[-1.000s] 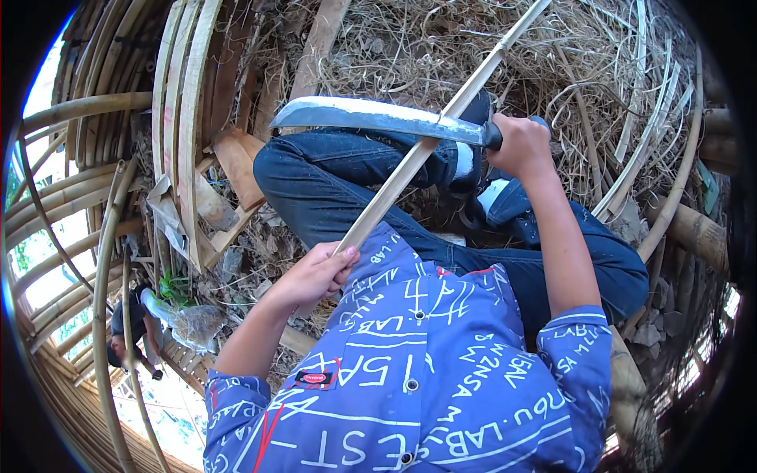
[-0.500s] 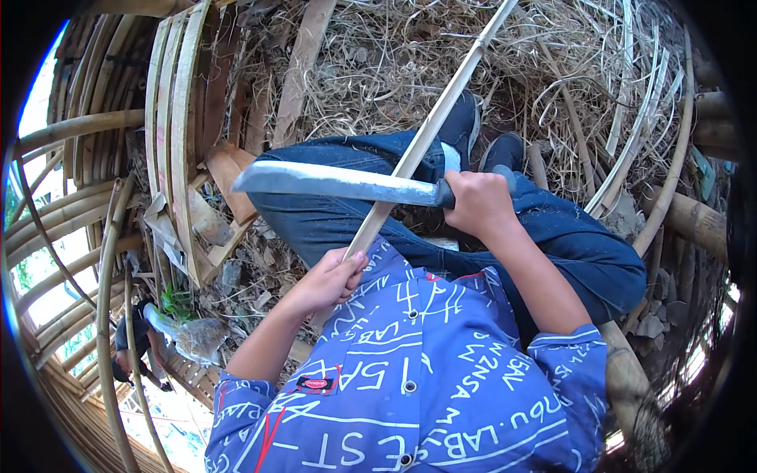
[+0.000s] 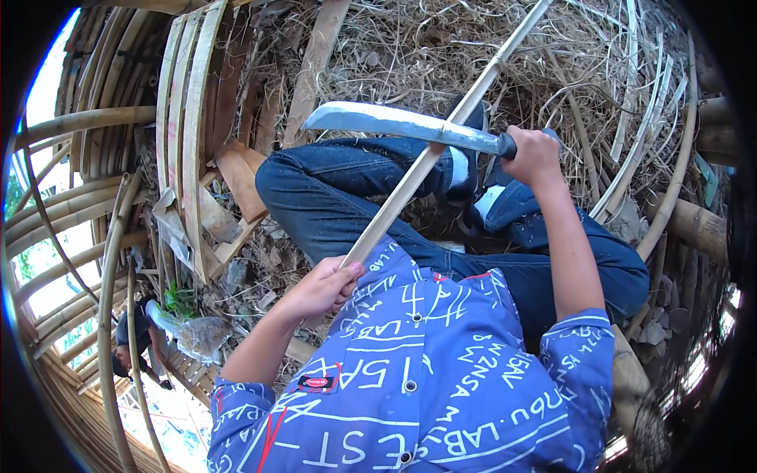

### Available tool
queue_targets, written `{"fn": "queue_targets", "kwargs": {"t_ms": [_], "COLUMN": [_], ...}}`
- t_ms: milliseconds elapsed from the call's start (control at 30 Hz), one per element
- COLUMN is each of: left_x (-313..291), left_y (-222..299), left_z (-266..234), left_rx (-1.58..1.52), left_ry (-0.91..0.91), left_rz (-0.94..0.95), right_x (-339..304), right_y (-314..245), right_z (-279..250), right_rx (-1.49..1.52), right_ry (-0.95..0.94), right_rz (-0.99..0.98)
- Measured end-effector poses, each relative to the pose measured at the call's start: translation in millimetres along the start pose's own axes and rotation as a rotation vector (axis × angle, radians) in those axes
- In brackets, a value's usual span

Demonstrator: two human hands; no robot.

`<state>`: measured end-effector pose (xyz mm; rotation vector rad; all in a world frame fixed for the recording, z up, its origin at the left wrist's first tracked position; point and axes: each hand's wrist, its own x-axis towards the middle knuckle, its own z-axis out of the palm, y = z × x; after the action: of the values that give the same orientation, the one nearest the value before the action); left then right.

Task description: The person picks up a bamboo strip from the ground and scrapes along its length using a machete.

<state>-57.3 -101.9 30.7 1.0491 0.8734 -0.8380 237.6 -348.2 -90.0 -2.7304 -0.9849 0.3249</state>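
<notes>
My left hand (image 3: 326, 285) is closed round the near end of a long, pale bamboo strip (image 3: 402, 191), close to my shirt. The strip slants away up and to the right, over my bent legs and past my shoe. Further out, my right hand (image 3: 534, 155) grips the dark handle of a machete (image 3: 394, 124). Its broad metal blade points left and lies across the strip, with the blade's handle end at the crossing. Whether the edge bites into the bamboo cannot be made out.
Curly bamboo shavings (image 3: 378, 71) cover the ground beyond my feet. Split boards (image 3: 181, 134) lean at the left beside a bamboo-pole wall (image 3: 71, 205). Thick bamboo poles (image 3: 698, 221) lie at the right. Another person (image 3: 138, 339) is at the lower left, beyond the poles.
My right hand has pushed the machete outward and to the right along the bamboo strip, away from my body. My left hand has stayed nearly in place, holding the strip.
</notes>
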Motion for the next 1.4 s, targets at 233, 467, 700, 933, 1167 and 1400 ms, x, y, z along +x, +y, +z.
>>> {"fn": "queue_targets", "kwargs": {"t_ms": [233, 467, 700, 933, 1167, 1400], "left_x": [15, 26, 24, 34, 37, 13], "left_y": [-1, 6, -8, -8, -8, -11], "left_z": [-5, 7, 14, 6, 8, 13], "left_rx": [-0.021, -0.045, 0.125, 0.046, -0.026, -0.016], "left_ry": [-0.017, -0.032, 0.075, 0.044, 0.008, 0.016], "left_rz": [-0.002, -0.035, 0.115, 0.056, 0.026, 0.014], "right_x": [-7, -59, -17, 4, -52, 24], "right_y": [-4, -67, -44, -17, -82, 20], "right_z": [8, 6, 14, 10, 22, -2], "right_rx": [0.209, 0.216, 0.034, 0.055, 0.225, 0.011], "right_ry": [-0.142, -0.065, 0.081, 0.03, -0.05, 0.032], "right_rz": [0.062, -0.016, -0.099, 0.152, -0.199, 0.223]}}
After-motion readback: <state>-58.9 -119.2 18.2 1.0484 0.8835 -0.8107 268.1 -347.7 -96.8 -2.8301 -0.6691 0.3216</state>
